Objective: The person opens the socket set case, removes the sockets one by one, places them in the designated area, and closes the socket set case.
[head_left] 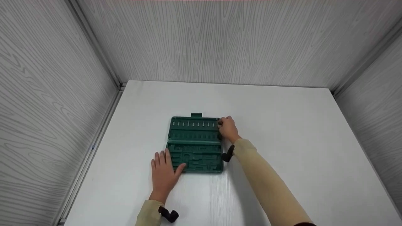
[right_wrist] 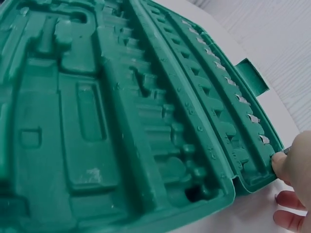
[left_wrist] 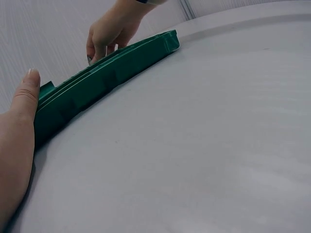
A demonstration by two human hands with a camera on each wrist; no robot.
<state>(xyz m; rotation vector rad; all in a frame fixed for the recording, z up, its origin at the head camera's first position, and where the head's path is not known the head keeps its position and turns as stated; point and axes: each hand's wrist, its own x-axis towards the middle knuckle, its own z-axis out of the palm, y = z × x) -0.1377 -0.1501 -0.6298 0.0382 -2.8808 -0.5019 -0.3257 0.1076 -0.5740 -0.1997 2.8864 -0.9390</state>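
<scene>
A green plastic tool case (head_left: 194, 157) lies unfolded on the table, its moulded recesses facing up. Along the far half runs a row of small silver screwdriver bits (right_wrist: 243, 99); the near half has bare recesses. At the near left corner my left hand (head_left: 163, 175) rests with fingers spread, thumb over the front edge. My right hand (head_left: 228, 128) is at the far right corner, by the end of the bit row. Between its thumb and fingers a small grey metal bit (right_wrist: 286, 151) partly shows; the rest is hidden.
The case stands on a white table (head_left: 282, 135) with grey wood-grain panels (head_left: 201, 40) behind and at both sides. A green latch tab (right_wrist: 252, 76) sticks out from the case's far edge. Each wrist wears a black camera mount (head_left: 169, 214).
</scene>
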